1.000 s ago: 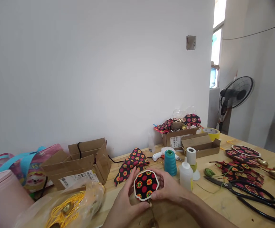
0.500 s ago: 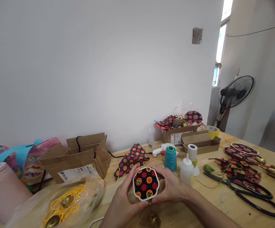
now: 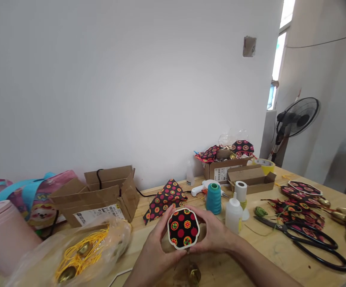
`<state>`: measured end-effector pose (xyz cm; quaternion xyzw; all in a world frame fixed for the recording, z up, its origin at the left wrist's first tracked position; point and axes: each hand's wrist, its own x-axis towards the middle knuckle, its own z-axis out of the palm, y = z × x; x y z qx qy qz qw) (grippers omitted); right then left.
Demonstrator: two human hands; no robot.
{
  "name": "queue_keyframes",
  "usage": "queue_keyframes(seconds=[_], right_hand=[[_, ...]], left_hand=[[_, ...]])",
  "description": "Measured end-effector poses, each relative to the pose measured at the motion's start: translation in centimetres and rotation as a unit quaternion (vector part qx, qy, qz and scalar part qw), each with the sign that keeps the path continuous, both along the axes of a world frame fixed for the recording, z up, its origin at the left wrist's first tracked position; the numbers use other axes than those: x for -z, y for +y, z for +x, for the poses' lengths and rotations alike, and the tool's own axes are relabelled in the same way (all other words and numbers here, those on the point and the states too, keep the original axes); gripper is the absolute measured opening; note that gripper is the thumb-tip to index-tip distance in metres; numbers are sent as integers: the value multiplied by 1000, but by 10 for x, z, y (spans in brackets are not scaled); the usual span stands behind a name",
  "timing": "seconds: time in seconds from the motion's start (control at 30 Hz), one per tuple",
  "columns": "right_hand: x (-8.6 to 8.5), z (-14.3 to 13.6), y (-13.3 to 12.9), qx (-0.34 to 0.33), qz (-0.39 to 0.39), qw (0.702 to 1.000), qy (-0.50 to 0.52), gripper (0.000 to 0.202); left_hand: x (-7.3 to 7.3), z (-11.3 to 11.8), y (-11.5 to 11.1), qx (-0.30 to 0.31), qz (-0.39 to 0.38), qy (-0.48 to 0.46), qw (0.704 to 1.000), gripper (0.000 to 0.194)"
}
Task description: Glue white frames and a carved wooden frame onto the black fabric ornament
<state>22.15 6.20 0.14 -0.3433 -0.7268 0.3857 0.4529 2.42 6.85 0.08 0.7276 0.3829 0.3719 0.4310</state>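
Note:
Between my two hands is a small fabric-covered ornament (image 3: 184, 228), black with red and orange round motifs and a cream scalloped border. My left hand (image 3: 154, 249) grips its left edge with fingers and thumb. The right edge is pinched by my right hand (image 3: 213, 233), with the thumb near the bottom. Just below hangs or lies a brass bell (image 3: 194, 274); whether it is joined to the ornament I cannot tell. Behind my fingers lies a folded piece of the same patterned cloth (image 3: 167, 199).
Right of my hands stand a teal thread spool (image 3: 214, 198), a squeeze bottle (image 3: 234, 214) and a white roll (image 3: 241, 191). Black scissors (image 3: 307, 239) lie farther right. A glue gun (image 3: 204, 187) rests behind. Leftward are a cardboard box (image 3: 95, 199) and a plastic bag (image 3: 113, 247) with yellow cords.
Both hands still hold the ornament in nearly the same pose. The view has shifted slightly, and the brass bell shows a little higher.

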Motion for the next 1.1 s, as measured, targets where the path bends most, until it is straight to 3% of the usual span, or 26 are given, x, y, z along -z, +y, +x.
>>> queue_keyframes(seconds=[0.13, 0.23, 0.57, 0.63, 0.7, 0.77, 0.83, 0.9, 1.1], right_hand=[[8, -1, 6, -68, -122, 982, 131, 103], [14, -2, 10, -84, -200, 956, 195, 90], [15, -7, 12, -52, -188, 961, 195, 67], [14, -6, 13, -46, -178, 963, 198, 61], [13, -5, 14, -40, -169, 964, 202, 57], [13, -4, 15, -35, -164, 965, 201, 56], [14, -4, 16, -31, -159, 967, 196, 56], [14, -4, 15, -30, -156, 969, 189, 51], [11, -3, 11, -23, -155, 973, 168, 40]], left_hand=[[-2, -1, 1, -47, 45, 34, 997, 84], [-3, -1, 0, -73, 81, 54, 993, 79], [2, 2, 3, -56, 176, 76, 980, 71], [1, 4, 3, -57, 120, 15, 991, 83], [1, 6, 5, -50, 14, -82, 995, 91], [1, 7, 7, -29, -99, -151, 983, 78], [1, 8, 10, -16, -172, -156, 973, 53], [1, 9, 11, -20, -204, -141, 969, 41], [-2, 9, 8, -40, -226, -142, 963, 39]])
